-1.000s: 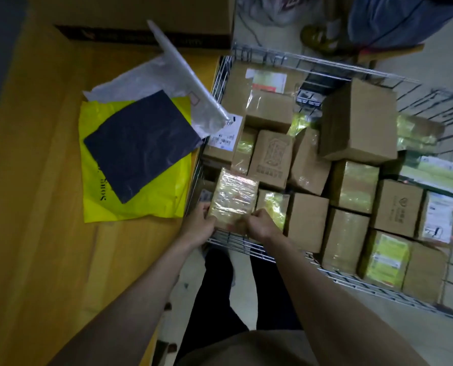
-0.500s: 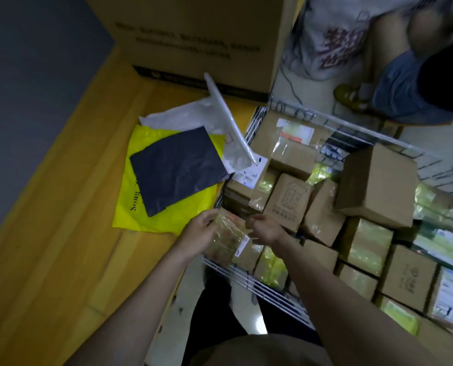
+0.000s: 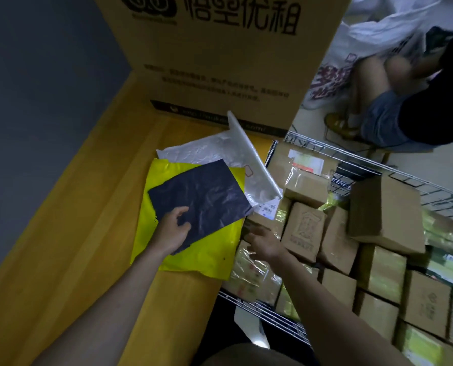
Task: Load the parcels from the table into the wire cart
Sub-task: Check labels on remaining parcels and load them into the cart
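One camera only, worn on my head, looking forward and steeply down. It sits close above the yellow worktop [image 3: 69, 233] on my left and the wire cart [image 3: 405, 178] on my right. Both my forearms reach in from the bottom edge.

Desk [image 3: 69, 233]: smooth yellow wood. Wire cart [image 3: 270, 311]: bright metal. Dark mailer [image 3: 207, 196]: crinkled glossy plastic. Large carton [image 3: 220, 70]: matt cardboard.
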